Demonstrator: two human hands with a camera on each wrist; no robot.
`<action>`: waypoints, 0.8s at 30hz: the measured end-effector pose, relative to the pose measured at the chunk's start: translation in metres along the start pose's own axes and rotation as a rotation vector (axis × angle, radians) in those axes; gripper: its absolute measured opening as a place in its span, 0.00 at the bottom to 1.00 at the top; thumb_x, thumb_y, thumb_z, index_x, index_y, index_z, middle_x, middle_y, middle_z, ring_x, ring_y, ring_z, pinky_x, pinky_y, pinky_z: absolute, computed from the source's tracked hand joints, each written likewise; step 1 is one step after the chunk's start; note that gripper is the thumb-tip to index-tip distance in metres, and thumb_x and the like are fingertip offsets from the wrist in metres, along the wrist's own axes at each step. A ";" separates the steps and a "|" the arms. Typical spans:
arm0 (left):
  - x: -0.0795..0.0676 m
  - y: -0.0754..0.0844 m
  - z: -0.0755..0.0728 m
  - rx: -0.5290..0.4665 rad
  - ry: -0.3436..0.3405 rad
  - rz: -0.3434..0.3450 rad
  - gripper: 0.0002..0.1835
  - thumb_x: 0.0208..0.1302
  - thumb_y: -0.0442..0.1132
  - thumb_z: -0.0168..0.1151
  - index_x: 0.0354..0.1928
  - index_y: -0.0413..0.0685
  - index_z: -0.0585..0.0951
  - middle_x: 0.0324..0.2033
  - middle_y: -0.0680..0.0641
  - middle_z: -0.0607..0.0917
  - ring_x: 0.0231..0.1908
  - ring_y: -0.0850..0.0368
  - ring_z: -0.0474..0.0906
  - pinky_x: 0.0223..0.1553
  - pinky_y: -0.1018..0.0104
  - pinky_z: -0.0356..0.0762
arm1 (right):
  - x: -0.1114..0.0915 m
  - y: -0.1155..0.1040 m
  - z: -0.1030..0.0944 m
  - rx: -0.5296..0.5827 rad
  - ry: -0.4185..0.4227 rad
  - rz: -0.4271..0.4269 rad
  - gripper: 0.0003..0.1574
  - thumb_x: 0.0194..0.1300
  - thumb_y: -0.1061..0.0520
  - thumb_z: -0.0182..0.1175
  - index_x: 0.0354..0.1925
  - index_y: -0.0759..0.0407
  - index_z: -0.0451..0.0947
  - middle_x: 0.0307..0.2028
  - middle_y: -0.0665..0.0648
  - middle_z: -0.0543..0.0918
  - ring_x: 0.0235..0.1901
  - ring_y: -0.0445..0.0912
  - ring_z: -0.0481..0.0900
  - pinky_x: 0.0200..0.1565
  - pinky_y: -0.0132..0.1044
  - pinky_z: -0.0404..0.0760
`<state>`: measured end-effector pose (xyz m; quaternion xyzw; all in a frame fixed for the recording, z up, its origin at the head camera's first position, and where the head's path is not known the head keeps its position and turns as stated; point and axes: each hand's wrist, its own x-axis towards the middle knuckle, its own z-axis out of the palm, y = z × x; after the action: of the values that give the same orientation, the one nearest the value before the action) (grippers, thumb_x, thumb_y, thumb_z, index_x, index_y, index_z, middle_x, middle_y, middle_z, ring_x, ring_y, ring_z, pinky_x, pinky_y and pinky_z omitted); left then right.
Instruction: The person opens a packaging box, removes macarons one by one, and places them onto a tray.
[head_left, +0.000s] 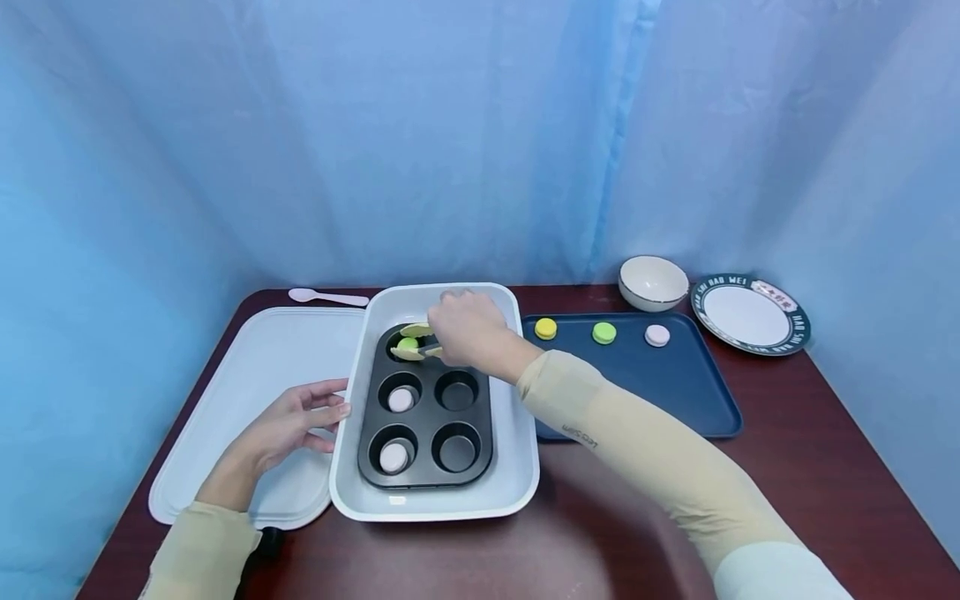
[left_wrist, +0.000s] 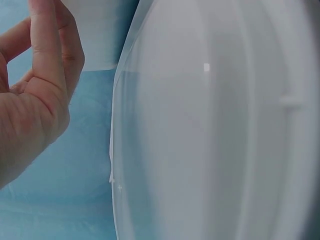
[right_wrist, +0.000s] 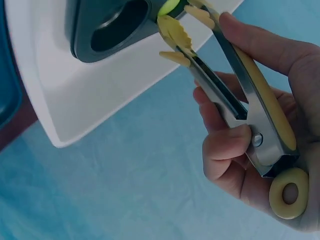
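Observation:
My right hand (head_left: 471,327) grips yellow-tipped metal tongs (right_wrist: 250,107) over the far end of the muffin tin (head_left: 426,433). Between the tong tips, at the far left cup, is a green macaron (head_left: 408,343); whether the tips pinch it I cannot tell. Two pale pink macarons, a middle one (head_left: 401,399) and a near one (head_left: 393,457), lie in the other left-hand cups. The near and middle right cups hold nothing, and my right hand hides the far right one. My left hand (head_left: 288,423), its fingers loosely extended, is at the left wall of the white bin (head_left: 510,492) around the tin.
On a dark blue tray (head_left: 637,392) at the right lie a yellow macaron (head_left: 545,328), a green one (head_left: 603,332) and a pink one (head_left: 657,335). Behind it stand a bowl (head_left: 653,283) and a plate (head_left: 750,315). A white lid (head_left: 300,342) and a spoon (head_left: 330,297) are at the left.

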<state>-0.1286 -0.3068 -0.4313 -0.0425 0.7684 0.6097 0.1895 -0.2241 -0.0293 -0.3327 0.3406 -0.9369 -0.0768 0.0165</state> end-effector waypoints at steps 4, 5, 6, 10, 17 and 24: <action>0.000 0.001 0.000 0.003 -0.001 0.000 0.36 0.70 0.40 0.66 0.75 0.38 0.64 0.48 0.37 0.79 0.39 0.50 0.82 0.39 0.51 0.88 | -0.003 0.004 0.004 0.022 0.024 0.005 0.14 0.65 0.45 0.68 0.40 0.53 0.86 0.35 0.54 0.79 0.26 0.46 0.74 0.23 0.35 0.77; 0.000 0.002 0.000 0.003 0.000 -0.001 0.36 0.70 0.40 0.66 0.75 0.38 0.64 0.48 0.37 0.79 0.39 0.50 0.82 0.39 0.51 0.88 | -0.004 0.005 0.005 0.028 0.026 0.008 0.15 0.65 0.44 0.69 0.41 0.53 0.86 0.36 0.54 0.79 0.26 0.46 0.74 0.24 0.35 0.77; 0.000 0.002 0.000 0.006 0.000 -0.001 0.37 0.70 0.41 0.66 0.75 0.38 0.64 0.49 0.37 0.79 0.39 0.50 0.82 0.40 0.51 0.88 | -0.004 0.007 0.005 0.036 0.031 0.011 0.17 0.64 0.43 0.70 0.42 0.53 0.87 0.37 0.54 0.80 0.26 0.46 0.74 0.25 0.35 0.78; -0.001 0.002 0.000 0.002 0.002 -0.007 0.37 0.70 0.41 0.67 0.75 0.37 0.64 0.48 0.38 0.79 0.39 0.50 0.82 0.40 0.51 0.88 | -0.006 0.013 0.009 0.063 0.031 0.016 0.21 0.62 0.40 0.71 0.43 0.54 0.87 0.39 0.55 0.81 0.29 0.47 0.75 0.27 0.37 0.81; 0.001 0.004 0.002 -0.001 -0.010 0.008 0.38 0.69 0.42 0.67 0.75 0.37 0.64 0.47 0.38 0.79 0.39 0.49 0.82 0.39 0.51 0.88 | -0.018 0.028 0.006 0.091 0.074 0.051 0.22 0.60 0.39 0.72 0.43 0.52 0.88 0.41 0.54 0.82 0.32 0.46 0.77 0.29 0.37 0.82; 0.000 0.002 0.002 0.010 -0.012 0.006 0.38 0.70 0.42 0.66 0.75 0.37 0.62 0.51 0.37 0.79 0.40 0.49 0.82 0.40 0.51 0.88 | -0.038 0.051 -0.003 0.191 0.089 0.062 0.23 0.60 0.38 0.72 0.48 0.50 0.88 0.34 0.51 0.75 0.30 0.46 0.73 0.24 0.37 0.76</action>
<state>-0.1286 -0.3042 -0.4297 -0.0359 0.7704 0.6068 0.1924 -0.2271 0.0329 -0.3207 0.3144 -0.9484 0.0286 0.0277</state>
